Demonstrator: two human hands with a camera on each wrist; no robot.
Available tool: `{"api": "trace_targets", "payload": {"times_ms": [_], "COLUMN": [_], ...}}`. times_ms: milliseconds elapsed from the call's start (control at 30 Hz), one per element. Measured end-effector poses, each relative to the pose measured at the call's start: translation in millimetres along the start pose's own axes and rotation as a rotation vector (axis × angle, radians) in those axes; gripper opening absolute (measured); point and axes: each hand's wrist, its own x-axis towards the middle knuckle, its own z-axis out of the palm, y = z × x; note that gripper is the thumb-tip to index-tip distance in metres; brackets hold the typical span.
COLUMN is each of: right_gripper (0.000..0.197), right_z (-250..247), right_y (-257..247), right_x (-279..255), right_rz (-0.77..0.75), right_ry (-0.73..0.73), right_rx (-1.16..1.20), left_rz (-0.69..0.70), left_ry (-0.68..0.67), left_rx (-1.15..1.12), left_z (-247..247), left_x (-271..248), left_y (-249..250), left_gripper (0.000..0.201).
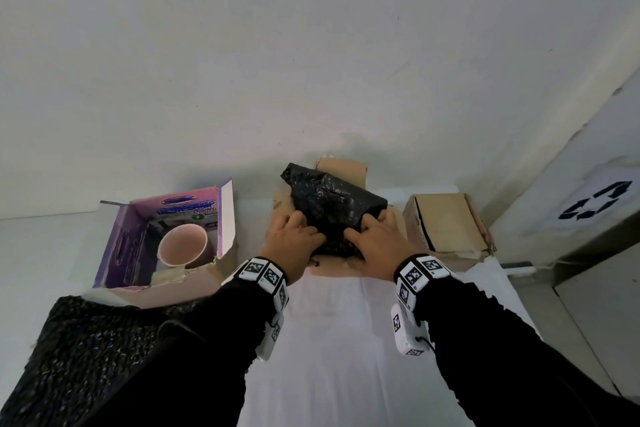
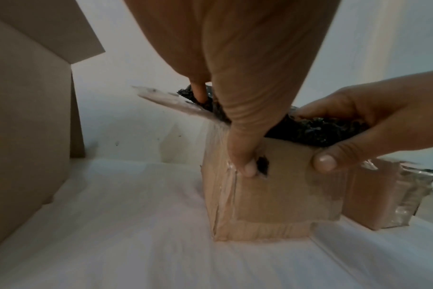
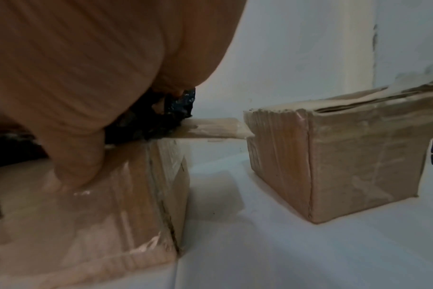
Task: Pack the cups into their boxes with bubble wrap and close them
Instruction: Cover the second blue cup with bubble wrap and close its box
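A bundle wrapped in black bubble wrap [image 1: 332, 201] sticks out of the top of the open middle cardboard box [image 2: 284, 195]; whether a cup is inside the wrap is hidden. My left hand [image 1: 298, 239] curls its fingers over the bundle's left side, thumb on the box's front wall. My right hand [image 1: 374, 239] grips the bundle's right side the same way, thumb [image 2: 324, 160] pressed on the front wall. A bare pink cup [image 1: 183, 246] stands in the open purple box [image 1: 138, 229] at the left.
A closed, taped cardboard box [image 1: 446, 225] stands just right of the middle box, near its side flap [image 3: 210, 129]. A loose sheet of black bubble wrap [image 1: 86, 357] lies at the front left. White table [image 1: 329, 357], wall behind, recycling-marked bin [image 1: 595, 204] at right.
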Motion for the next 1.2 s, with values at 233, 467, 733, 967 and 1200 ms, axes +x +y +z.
{"api": "trace_targets", "payload": {"times_ms": [233, 467, 733, 967, 1200], "right_gripper": [0.05, 0.039, 0.015, 0.024, 0.055], "right_z": [-5.4, -1.0, 11.2, 17.7, 31.4], "right_y": [-15.2, -17.5, -42.1, -39.5, -37.8], "right_x": [-16.7, -42.2, -47.5, -51.3, -42.5], "right_rz": [-0.031, 0.0, 0.095, 0.024, 0.014], "right_ry": [-0.186, 0.073, 0.252, 0.216, 0.205], "right_rx": [0.116, 0.295, 0.461, 0.164, -0.021], "left_rz": [0.088, 0.02, -0.153, 0.105, 0.14], "left_ry": [-0.107, -0.09, 0.176, 0.221, 0.202], "left_rx": [-0.077, -0.266, -0.451, -0.194, 0.09], "left_z": [-1.3, -5.5, -1.4, 9.7, 0.3], "left_x": [-21.6, -42.4, -41.6, -51.4, -51.4], "left_y": [3.1, 2.0, 17.2, 18.6, 19.6], "left_gripper": [0.037, 0.051, 0.01, 0.035, 0.033]}}
